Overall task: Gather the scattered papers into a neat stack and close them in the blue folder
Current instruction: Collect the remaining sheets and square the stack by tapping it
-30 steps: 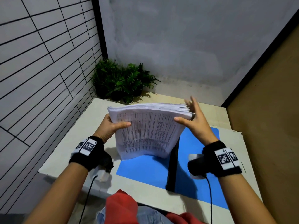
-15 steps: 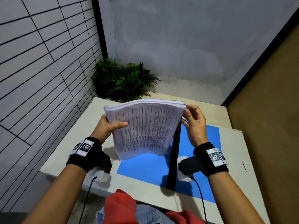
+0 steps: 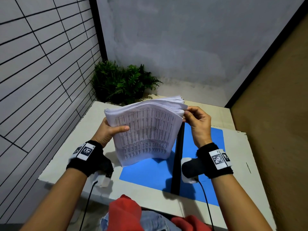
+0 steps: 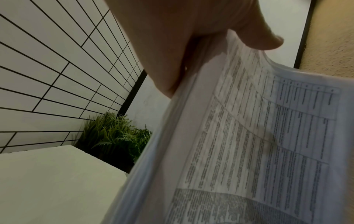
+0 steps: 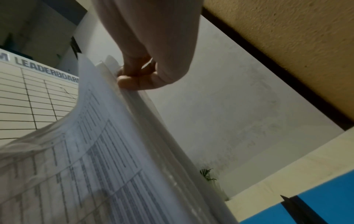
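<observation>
A thick stack of printed papers (image 3: pixel 145 130) stands on edge, bowed, over the open blue folder (image 3: pixel 150 174) with its black spine (image 3: pixel 177 164). My left hand (image 3: pixel 108 130) grips the stack's left side, thumb across the front sheet. My right hand (image 3: pixel 195 119) pinches the upper right corner. The left wrist view shows the papers (image 4: pixel 249 144) under my thumb (image 4: pixel 264 40). In the right wrist view the fingertips (image 5: pixel 134 80) pinch the papers' (image 5: pixel 95 159) edge, and the folder (image 5: pixel 325 204) lies below.
The folder rests on a white table (image 3: pixel 70 147). A green fern plant (image 3: pixel 123 84) sits at the table's far left corner against the tiled wall. A tan wall (image 3: pixel 275 114) runs along the right. Red cloth (image 3: pixel 126 212) lies at the near edge.
My right hand went from open fingers against the stack's right edge to pinching its upper right corner. The stack has risen a little and bowed more. My left hand kept its grip.
</observation>
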### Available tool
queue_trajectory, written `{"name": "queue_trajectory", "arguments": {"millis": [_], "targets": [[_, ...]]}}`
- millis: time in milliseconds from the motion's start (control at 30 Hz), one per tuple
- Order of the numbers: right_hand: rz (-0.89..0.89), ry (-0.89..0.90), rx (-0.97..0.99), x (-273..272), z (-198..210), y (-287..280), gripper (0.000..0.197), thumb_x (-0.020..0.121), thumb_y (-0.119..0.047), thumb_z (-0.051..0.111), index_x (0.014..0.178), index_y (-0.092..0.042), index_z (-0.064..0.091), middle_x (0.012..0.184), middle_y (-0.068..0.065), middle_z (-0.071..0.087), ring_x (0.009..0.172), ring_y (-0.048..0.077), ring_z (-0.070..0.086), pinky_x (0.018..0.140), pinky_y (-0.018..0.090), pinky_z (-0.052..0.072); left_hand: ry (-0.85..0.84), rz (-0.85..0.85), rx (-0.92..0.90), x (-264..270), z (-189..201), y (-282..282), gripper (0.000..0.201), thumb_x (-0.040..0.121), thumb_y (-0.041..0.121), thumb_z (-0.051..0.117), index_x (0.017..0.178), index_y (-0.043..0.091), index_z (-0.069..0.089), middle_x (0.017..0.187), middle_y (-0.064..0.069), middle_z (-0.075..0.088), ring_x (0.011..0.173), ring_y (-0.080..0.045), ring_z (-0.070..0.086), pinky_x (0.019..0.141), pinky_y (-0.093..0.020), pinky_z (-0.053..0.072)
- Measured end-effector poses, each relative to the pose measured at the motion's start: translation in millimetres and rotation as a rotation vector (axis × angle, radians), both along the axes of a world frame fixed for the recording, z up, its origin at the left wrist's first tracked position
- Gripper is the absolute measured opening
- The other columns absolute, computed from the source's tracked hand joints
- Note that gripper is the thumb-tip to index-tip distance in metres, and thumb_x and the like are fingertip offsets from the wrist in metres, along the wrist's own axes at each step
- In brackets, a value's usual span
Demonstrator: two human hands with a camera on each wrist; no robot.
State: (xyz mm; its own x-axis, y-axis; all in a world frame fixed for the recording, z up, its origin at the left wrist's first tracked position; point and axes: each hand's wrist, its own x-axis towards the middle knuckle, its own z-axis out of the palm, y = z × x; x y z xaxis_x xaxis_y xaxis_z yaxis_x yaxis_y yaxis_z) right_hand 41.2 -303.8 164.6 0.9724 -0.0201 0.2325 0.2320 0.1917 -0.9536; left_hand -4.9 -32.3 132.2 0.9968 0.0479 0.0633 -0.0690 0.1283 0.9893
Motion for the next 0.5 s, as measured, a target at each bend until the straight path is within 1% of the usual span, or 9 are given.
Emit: {"name": "queue_trajectory", "arguments": {"millis": [67, 167, 233, 333, 400, 500], "targets": [[0.008, 0.004, -0.017, 2.0, 0.1, -0.4, 0.039, 0.084, 0.012, 0.052, 0.067, -0.021, 0.067, 0.059, -0.014, 0.068, 0.052, 0.000, 0.059, 0.053, 0.014, 0.051, -0.008, -0.009, 0.001, -0.5, 0.8, 0.6, 0.061, 0.024, 0.051, 0.088, 0.082, 0.035, 0.074, 0.080, 0.015, 0.076, 0.081, -0.002, 0.069, 0.071, -0.018, 0.055], [0.029, 0.015, -0.196, 4.0, -3.3, 2.2, 0.029, 0.083, 0.006, 0.058, 0.072, -0.020, 0.065, 0.064, -0.015, 0.067, 0.062, 0.002, 0.057, 0.056, 0.017, 0.049, -0.008, -0.019, 0.003, -0.6, 1.6, 0.5, 0.061, 0.025, 0.050, 0.088, 0.082, 0.035, 0.074, 0.080, 0.015, 0.076, 0.081, -0.002, 0.069, 0.071, -0.018, 0.055], [0.016, 0.023, -0.270, 7.0, -3.2, 1.1, 0.029, 0.080, 0.006, 0.060, 0.072, -0.022, 0.063, 0.069, -0.013, 0.065, 0.067, 0.004, 0.053, 0.059, 0.018, 0.047, -0.002, -0.016, 0.014, -0.1, 1.1, 1.1, 0.062, 0.025, 0.050, 0.088, 0.083, 0.033, 0.074, 0.080, 0.014, 0.076, 0.081, -0.003, 0.069, 0.071, -0.019, 0.056], [0.008, -0.016, -0.288, 9.4, -0.6, -4.9, 0.031, 0.078, 0.007, 0.062, 0.070, -0.023, 0.060, 0.065, -0.019, 0.064, 0.067, -0.001, 0.053, 0.067, 0.014, 0.048, 0.006, -0.006, 0.033, -0.5, 0.5, 2.3, 0.068, 0.025, 0.051, 0.088, 0.086, 0.026, 0.070, 0.081, 0.012, 0.076, 0.081, -0.005, 0.070, 0.072, -0.021, 0.056], [0.026, -0.027, -0.281, 9.7, -1.2, -7.5, 0.033, 0.077, 0.011, 0.060, 0.071, -0.021, 0.058, 0.065, -0.022, 0.065, 0.066, -0.005, 0.054, 0.066, 0.011, 0.047, 0.010, -0.001, 0.040, -0.8, 0.8, 3.3, 0.073, 0.025, 0.051, 0.088, 0.089, 0.024, 0.067, 0.081, 0.012, 0.076, 0.081, -0.006, 0.070, 0.073, -0.021, 0.056], [0.041, -0.004, -0.290, 9.3, -7.7, -6.5, 0.033, 0.077, 0.013, 0.060, 0.071, -0.019, 0.058, 0.063, -0.022, 0.066, 0.063, -0.008, 0.056, 0.065, 0.010, 0.048, 0.013, -0.003, 0.048, -0.6, 0.8, 2.7, 0.074, 0.026, 0.051, 0.087, 0.090, 0.023, 0.066, 0.081, 0.012, 0.076, 0.082, -0.006, 0.070, 0.075, -0.022, 0.057]]}}
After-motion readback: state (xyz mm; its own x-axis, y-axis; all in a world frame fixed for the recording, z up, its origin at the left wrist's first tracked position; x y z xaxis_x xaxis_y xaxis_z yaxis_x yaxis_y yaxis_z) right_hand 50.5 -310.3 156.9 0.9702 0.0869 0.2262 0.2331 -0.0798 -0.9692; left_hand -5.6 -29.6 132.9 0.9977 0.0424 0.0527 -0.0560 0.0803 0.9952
